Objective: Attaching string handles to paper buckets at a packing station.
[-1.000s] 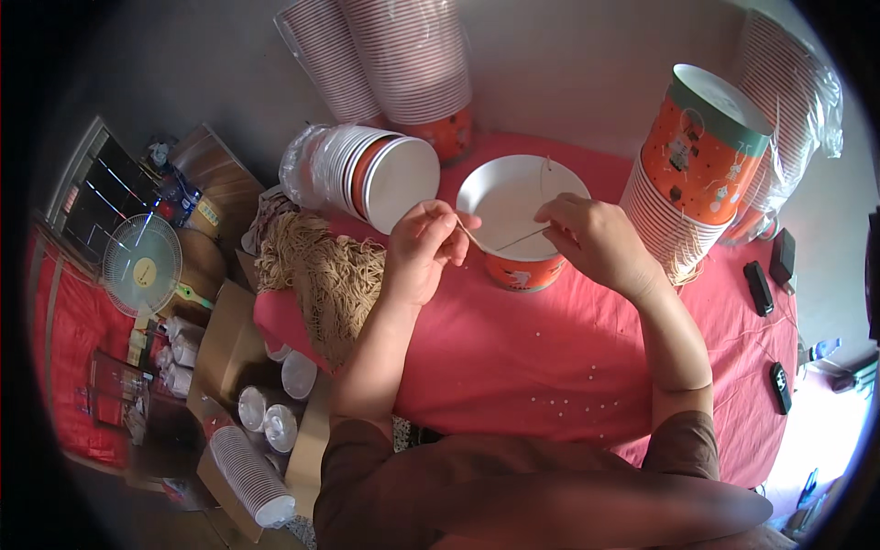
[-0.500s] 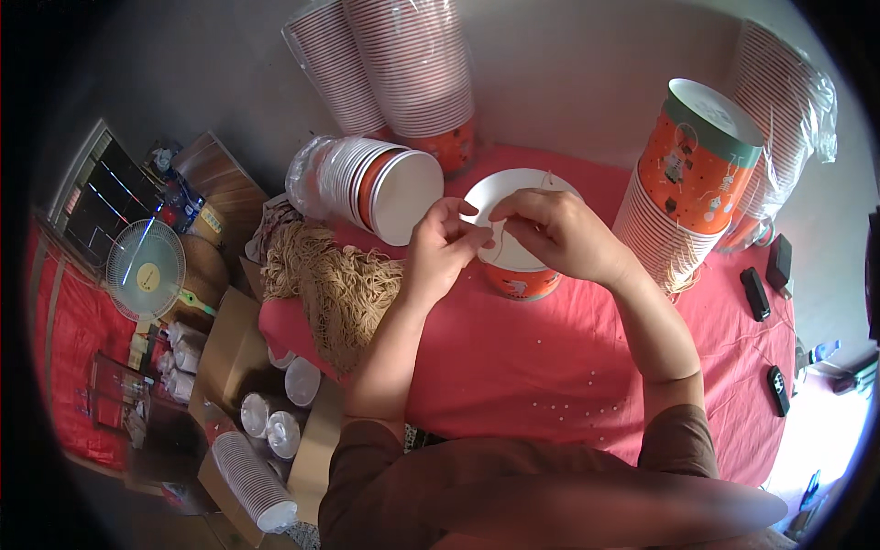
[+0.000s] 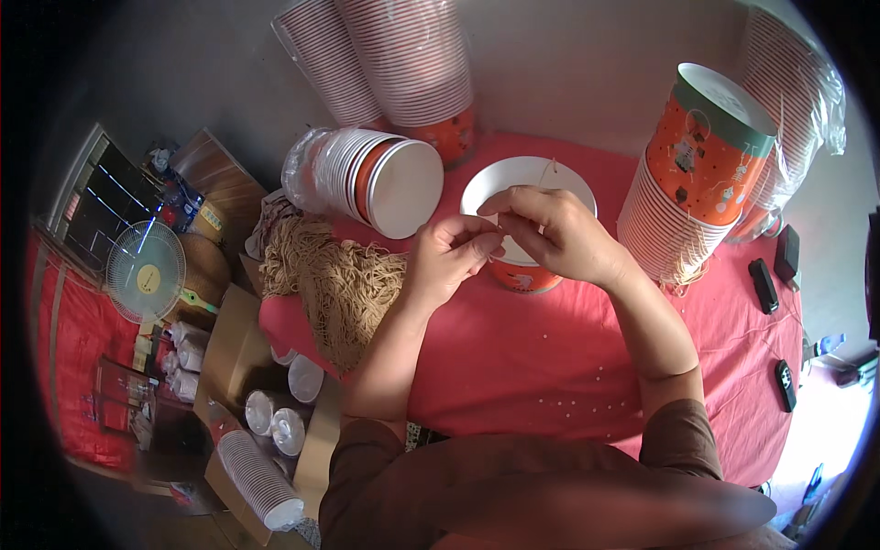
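Note:
An orange paper bucket (image 3: 522, 278) with a white inside stands upright on the red cloth in front of me. A thin tan cord (image 3: 548, 171) comes through its far rim. Over the near side of the bucket, my left hand (image 3: 446, 263) and my right hand (image 3: 570, 236) meet, thumbs and fingertips pinched close together. The cord's end appears to be between them, though the fingers hide most of it. A large heap of loose tan cords (image 3: 339, 289) lies left of my left hand.
Right of the bucket rises a tall stack of paper buckets (image 3: 687, 165) with cords dangling. Wrapped buckets (image 3: 408, 64) stand at the back, and a stack lies sideways (image 3: 403, 188). Small white bits dot the red cloth (image 3: 513, 367). A cardboard box (image 3: 229, 353) with wrapped containers sits lower left.
My left hand has moved right and slightly down, bringing its fingertips against the right hand's. The cord loop that showed between them is now mostly hidden. The view has shifted slightly.

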Tool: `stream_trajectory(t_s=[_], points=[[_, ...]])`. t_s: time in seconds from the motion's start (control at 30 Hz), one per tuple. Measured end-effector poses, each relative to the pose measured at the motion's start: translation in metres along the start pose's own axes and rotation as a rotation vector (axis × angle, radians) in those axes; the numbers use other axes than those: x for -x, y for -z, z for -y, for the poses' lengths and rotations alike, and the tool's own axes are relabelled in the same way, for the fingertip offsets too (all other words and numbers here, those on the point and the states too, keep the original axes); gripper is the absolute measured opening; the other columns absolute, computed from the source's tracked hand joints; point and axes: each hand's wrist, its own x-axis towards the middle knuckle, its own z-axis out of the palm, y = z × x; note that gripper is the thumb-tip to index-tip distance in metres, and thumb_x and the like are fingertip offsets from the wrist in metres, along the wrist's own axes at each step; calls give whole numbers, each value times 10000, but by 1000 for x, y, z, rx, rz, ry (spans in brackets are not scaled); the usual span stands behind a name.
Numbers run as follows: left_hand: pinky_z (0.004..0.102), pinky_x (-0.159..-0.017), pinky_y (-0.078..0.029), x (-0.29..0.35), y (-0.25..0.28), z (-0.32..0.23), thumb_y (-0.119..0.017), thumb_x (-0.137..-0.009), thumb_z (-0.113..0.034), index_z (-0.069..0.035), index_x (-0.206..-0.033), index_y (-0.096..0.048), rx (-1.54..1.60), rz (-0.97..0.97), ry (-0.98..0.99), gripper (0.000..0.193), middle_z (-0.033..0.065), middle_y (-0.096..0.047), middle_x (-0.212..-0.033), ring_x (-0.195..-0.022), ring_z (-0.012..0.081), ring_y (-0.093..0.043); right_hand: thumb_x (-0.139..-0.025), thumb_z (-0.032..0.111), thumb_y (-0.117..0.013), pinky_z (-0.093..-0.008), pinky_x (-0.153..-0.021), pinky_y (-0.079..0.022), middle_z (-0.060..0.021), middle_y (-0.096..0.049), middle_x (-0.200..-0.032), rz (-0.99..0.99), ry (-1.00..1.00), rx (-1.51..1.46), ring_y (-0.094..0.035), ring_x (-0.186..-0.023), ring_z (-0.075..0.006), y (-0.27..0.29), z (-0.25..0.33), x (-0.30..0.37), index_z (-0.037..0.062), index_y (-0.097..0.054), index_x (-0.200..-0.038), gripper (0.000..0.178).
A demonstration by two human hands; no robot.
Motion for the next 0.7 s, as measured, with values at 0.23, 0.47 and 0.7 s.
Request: stream_trajectory(t_s=[0.23,0.47,0.7], points=[[189,-497,-377,3,-6,-4,-675,-949,-83,9,-1016,-687,-90,22,23,115,45,-695,-792,-582,28,-499,-857,25,-650,-425,-640,-538,-138,-701,-840,-49,3,17,-689,-729,-337,-4,-3,2,54,-664,-1058,204],[174,-469,-314,0,3,-1,-649,-955,-99,1,-1016,-638,174,15,97,118,65,-664,-774,-534,20,-422,-844,-67,-663,-311,-663,-563,-104,-631,-1030,-63,-16,136,-680,-813,-213,-1,-6,3,-3,-657,-1055,220],[160,-449,-267,-4,19,1,-643,-960,-135,-6,-1009,-649,334,48,206,138,53,-651,-761,-512,8,-393,-776,33,-739,-350,-633,-560,-77,-671,-872,-41,122,262,-687,-750,-248,-10,-10,3,38,-676,-957,191]])
